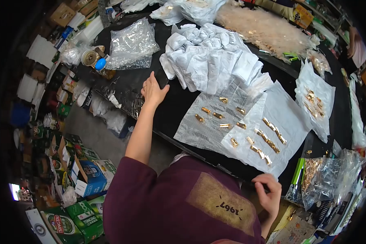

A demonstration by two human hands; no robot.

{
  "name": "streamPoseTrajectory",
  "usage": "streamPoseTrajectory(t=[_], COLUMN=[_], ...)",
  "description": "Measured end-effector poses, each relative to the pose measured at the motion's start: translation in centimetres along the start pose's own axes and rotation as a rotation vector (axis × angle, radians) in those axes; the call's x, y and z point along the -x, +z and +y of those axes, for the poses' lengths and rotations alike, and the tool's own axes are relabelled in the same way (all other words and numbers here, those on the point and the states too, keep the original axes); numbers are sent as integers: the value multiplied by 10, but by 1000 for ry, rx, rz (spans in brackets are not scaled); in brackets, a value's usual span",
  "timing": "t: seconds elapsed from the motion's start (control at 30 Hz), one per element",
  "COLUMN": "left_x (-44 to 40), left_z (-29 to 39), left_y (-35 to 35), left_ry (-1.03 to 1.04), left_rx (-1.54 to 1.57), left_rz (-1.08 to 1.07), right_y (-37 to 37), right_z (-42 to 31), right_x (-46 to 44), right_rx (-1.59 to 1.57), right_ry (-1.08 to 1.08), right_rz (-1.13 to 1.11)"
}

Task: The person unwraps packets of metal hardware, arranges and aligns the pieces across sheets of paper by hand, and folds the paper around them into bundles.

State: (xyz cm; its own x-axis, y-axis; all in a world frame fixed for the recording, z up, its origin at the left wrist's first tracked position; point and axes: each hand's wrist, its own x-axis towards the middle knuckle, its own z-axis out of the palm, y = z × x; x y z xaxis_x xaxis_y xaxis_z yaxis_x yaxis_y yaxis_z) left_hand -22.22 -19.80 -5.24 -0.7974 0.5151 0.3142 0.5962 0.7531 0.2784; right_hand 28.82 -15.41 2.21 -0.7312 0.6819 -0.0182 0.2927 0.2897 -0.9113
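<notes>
At the left part of the black table, my left hand (152, 92) has its thumb and fingers around the edges of a dark flat object (162, 76), which barely stands out from the black surface. My right hand (268, 191) is at the front edge, fingers loosely curled, thumb apart, nothing visible in it. Ahead of it, small gold metal pieces (218, 115) lie scattered on a translucent sheet (191, 129). Rows of longer gold pieces (267, 141) rest on a white sheet (290, 118). Behind them is a heap of folded white packets (209, 53).
A clear plastic bag (133, 42) and a blue-capped container (100, 64) sit at the back left. Pale feathery material (264, 30) covers the back right. More gold pieces lie on another white sheet (327, 91). Clear bags (333, 175) are at right; green cartons (83, 217) stand below left.
</notes>
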Motion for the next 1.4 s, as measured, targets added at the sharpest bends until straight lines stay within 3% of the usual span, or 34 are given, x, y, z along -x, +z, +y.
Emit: streamPoseTrajectory(t=[0.07, 0.13, 0.2, 0.27, 0.33, 0.57, 0.87, 1.0, 1.2, 1.3, 1.33, 1.37, 1.4], left_x=[16, 45, 66, 87, 98, 109, 129, 133, 109, 84, 81, 80, 78], left_z=[6, 38, 68, 92, 111, 154, 185, 170, 170, 190, 200, 213, 225], left_y=[-10, -54, -71, -71, -69, -58, -47, -48, -64, -79, -75, -69, -64], left_ry=[137, 260, 472, 688, 814, 1094, 1251, 1254, 1201, 1167, 1183, 1156, 1124], left_rx=[-88, 182, 539, 701, 719, 764, 853, 578, 400, 521, 523, 532, 539], left_rz=[216, 163, -129, -349, -489, -702, -869, -1257, -1522, -1371, -1386, -1219, -1049], right_y=[-4, -5, -4, 0, 0, 6, 13, 11, -21, -44, -51, -56, -59], right_z=[-4, -10, -22, -22, -13, -10, -7, 10, 18, 12, 12, 14, 17], right_x=[-19, -37, -48, -50, -48, -51, -46, -38, -16, -14, -20, -27, -38], right_rx=[232, 334, 507, 591, 516, 472, 415, 356, 140, 74, 152, 234, 235], right_ry=[-154, -238, -227, -217, -73, 1, 2, 19, 200, 266, 279, 288, 299], right_rz=[216, 315, 304, 283, 132, -36, -40, -48, -125, -85, 89, 262, 275])
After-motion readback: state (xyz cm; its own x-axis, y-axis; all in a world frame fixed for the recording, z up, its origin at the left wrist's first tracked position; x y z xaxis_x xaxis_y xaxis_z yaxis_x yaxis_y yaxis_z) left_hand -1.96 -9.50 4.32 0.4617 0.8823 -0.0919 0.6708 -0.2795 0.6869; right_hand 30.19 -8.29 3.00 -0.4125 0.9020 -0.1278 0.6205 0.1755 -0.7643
